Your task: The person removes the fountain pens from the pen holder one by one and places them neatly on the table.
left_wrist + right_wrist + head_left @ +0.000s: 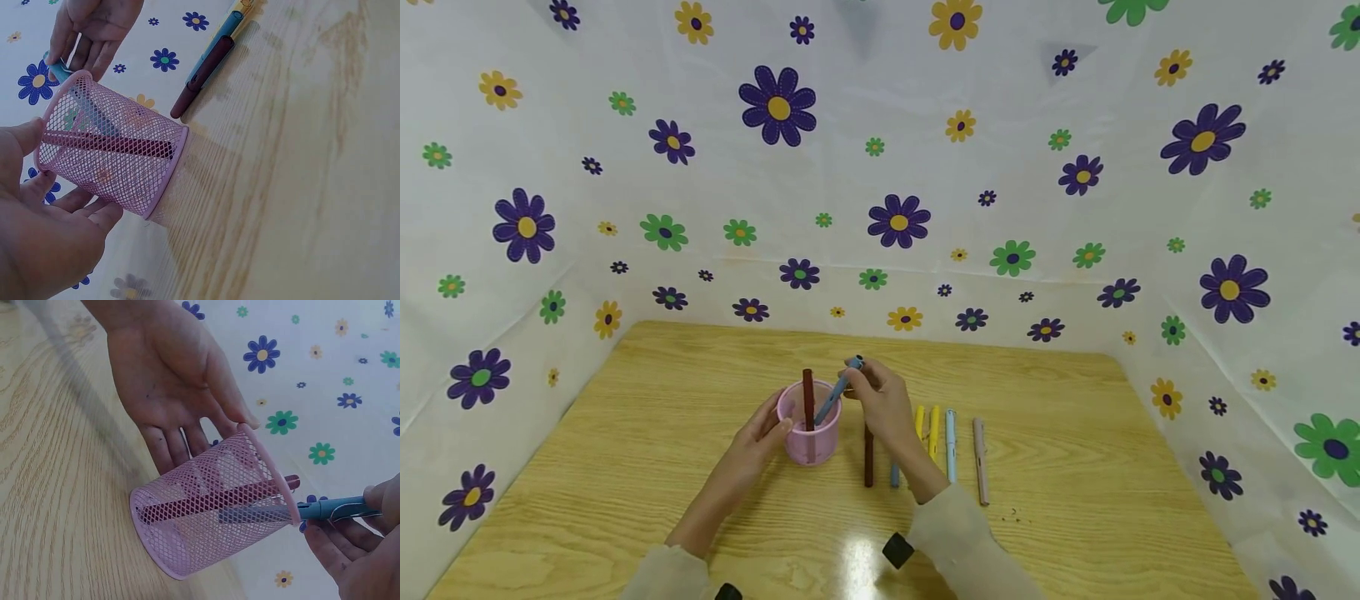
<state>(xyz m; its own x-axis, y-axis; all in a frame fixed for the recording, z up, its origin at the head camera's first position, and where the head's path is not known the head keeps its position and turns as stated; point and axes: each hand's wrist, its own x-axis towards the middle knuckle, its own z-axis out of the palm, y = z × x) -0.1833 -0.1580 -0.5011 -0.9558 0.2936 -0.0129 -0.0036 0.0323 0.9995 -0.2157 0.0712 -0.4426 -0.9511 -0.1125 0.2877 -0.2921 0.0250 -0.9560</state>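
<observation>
My left hand (752, 446) holds a pink mesh pen cup (814, 451) upright on the table, thumb near the rim and fingers around its side. Inside the cup leans a dark red pen (808, 392), its top above the rim. My right hand (886, 410) pinches a blue pen (832, 402) by its upper end, over the cup's right side. Through the mesh in the right wrist view, the lower part of the blue pen (250, 515) shows inside the cup, beside the dark red pen (212, 503).
Right of the cup lies a row of pens: a dark brown pen (868, 462), a blue pen (895, 476) partly behind my right forearm, two yellow pens (934, 429), a light blue pen (951, 442) and a greyish-pink pen (981, 458). Flower-printed cloth (850, 183) surrounds the wooden table (647, 400).
</observation>
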